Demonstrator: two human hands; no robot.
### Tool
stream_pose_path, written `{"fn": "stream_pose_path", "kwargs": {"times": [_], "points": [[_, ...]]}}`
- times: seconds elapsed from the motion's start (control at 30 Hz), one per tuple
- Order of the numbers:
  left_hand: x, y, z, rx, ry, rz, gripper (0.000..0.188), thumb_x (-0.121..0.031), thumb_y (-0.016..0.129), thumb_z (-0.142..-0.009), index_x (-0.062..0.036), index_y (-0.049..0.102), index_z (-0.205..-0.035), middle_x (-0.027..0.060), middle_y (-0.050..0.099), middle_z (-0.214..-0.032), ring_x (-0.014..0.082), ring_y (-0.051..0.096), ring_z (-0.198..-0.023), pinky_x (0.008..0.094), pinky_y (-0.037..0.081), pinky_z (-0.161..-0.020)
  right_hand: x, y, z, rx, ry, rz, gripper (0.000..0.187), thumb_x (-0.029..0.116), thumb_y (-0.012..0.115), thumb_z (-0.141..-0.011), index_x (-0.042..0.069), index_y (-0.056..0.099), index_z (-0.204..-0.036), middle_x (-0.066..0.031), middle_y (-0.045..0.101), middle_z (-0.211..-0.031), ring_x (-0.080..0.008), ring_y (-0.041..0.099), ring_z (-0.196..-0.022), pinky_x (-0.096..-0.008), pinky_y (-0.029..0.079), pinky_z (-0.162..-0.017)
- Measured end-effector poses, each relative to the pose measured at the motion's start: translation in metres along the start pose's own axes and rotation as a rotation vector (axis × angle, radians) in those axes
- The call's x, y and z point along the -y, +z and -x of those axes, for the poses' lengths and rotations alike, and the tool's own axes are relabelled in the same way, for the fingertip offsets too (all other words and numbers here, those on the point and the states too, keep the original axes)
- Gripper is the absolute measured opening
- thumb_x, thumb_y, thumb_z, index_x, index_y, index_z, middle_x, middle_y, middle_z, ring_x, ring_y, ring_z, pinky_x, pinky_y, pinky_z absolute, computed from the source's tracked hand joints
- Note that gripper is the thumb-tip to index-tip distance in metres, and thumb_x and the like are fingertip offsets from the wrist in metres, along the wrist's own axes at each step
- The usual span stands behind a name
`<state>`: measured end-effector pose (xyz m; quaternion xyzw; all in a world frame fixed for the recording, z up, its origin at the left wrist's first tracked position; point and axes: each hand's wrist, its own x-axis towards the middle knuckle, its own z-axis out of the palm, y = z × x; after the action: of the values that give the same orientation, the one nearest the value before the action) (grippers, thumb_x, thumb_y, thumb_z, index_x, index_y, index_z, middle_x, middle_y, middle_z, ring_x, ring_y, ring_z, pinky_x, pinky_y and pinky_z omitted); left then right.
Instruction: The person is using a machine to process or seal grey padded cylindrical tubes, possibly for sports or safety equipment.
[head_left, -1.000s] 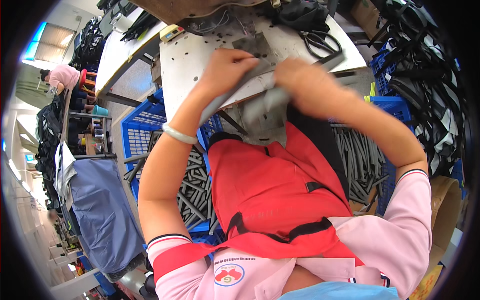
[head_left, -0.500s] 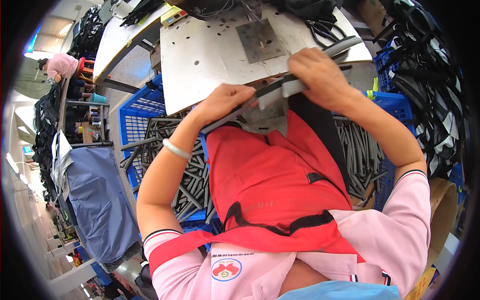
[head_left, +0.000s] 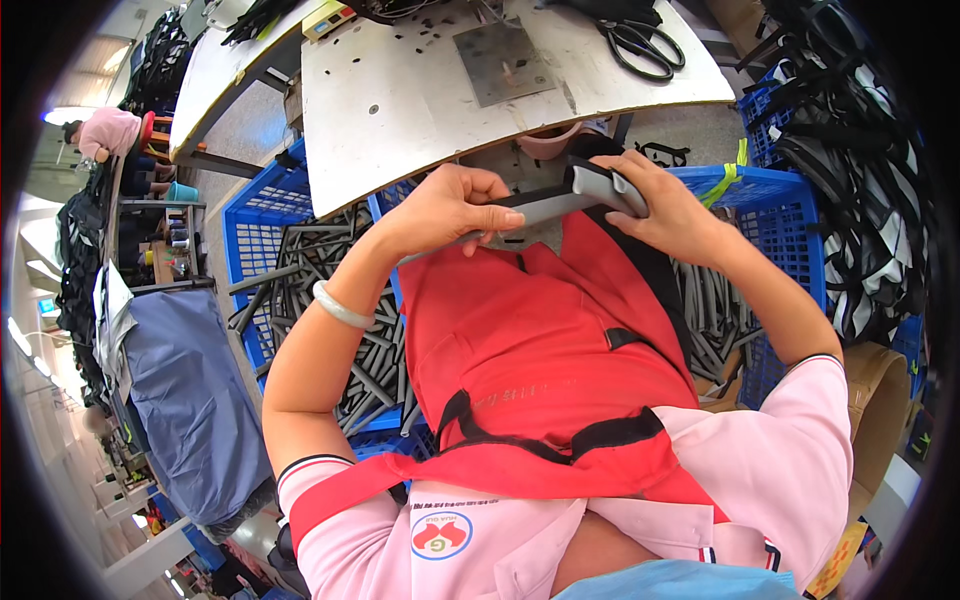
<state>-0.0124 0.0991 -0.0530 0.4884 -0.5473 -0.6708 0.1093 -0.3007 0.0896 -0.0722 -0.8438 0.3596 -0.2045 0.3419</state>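
Note:
Over my lap, a grey-and-black padded strip (head_left: pixel 545 207) stretches between my two hands. My left hand (head_left: pixel 450 212) pinches its left part between thumb and fingers. At the other end my right hand (head_left: pixel 668 205) wraps round a thicker grey piece with black edging (head_left: pixel 596 184), which overlaps the strip; its far part is hidden by the fingers. I cannot tell whether the two pieces are joined. A red apron (head_left: pixel 560 330) lies just beneath both hands.
A white worktable (head_left: pixel 400 130) stands ahead, with scissors (head_left: pixel 645 48) and a metal plate (head_left: pixel 503 62) on it. Blue crates (head_left: pixel 240 240) flank me, holding many grey tubes (head_left: pixel 370 385). Black strips (head_left: pixel 840 180) hang at right. Another person (head_left: pixel 108 135) sits far left.
My right hand has come down and nearer, and the long end that stuck out past it no longer shows. The left hand's fingers have turned, thumb now on top of the strip.

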Motion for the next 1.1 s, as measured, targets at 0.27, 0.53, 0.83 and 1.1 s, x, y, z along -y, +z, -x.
{"fn": "stream_pose_path", "kwargs": {"times": [0.27, 0.53, 0.83, 1.1], "points": [[-0.043, 0.001, 0.008, -0.03, 0.066, 0.029, 0.025, -0.025, 0.067, -0.09, -0.0006, 0.065, -0.087, 0.0022, 0.061, -0.069, 0.0072, 0.055, -0.057, 0.0212, 0.046, -0.052, -0.005, -0.012, -0.026, -0.168, -0.129, 0.278, 0.026, 0.011, 0.068, -0.07, 0.004, 0.055, -0.092, -0.0142, 0.061, -0.089, -0.0354, 0.058, -0.09, -0.0434, 0.046, -0.077], [-0.068, -0.006, 0.01, -0.514, 0.392, -0.325, 0.025, -0.02, 0.065, -0.089, 0.0027, 0.07, -0.096, 0.0033, 0.063, -0.069, 0.0058, 0.055, -0.062, 0.0226, 0.043, -0.054, 0.002, -0.077, -0.051, -0.151, -0.122, 0.448, 0.034, 0.012, 0.072, -0.07, 0.004, 0.056, -0.099, -0.0151, 0.061, -0.087, -0.037, 0.058, -0.087, -0.0415, 0.047, -0.078], [-0.083, -0.044, -0.026, -0.539, 0.373, -0.166, 0.028, -0.019, 0.067, -0.087, 0.0066, 0.068, -0.099, 0.0064, 0.066, -0.074, 0.0085, 0.058, -0.059, 0.022, 0.045, -0.052, -0.014, -0.097, -0.093, -0.214, -0.108, 0.484, 0.04, 0.02, 0.068, -0.077, 0.002, 0.057, -0.111, -0.0194, 0.066, -0.092, -0.038, 0.062, -0.089, -0.0422, 0.049, -0.077], [-0.082, -0.062, -0.043, -0.545, 0.371, -0.116, 0.026, -0.018, 0.067, -0.088, 0.0054, 0.068, -0.1, 0.0065, 0.066, -0.071, 0.0077, 0.052, -0.055, 0.022, 0.041, -0.051, -0.024, -0.101, -0.113, -0.166, -0.018, 0.434, 0.045, 0.02, 0.071, -0.075, -0.001, 0.057, -0.112, -0.0202, 0.065, -0.092, -0.0381, 0.061, -0.09, -0.0403, 0.048, -0.079]]}}
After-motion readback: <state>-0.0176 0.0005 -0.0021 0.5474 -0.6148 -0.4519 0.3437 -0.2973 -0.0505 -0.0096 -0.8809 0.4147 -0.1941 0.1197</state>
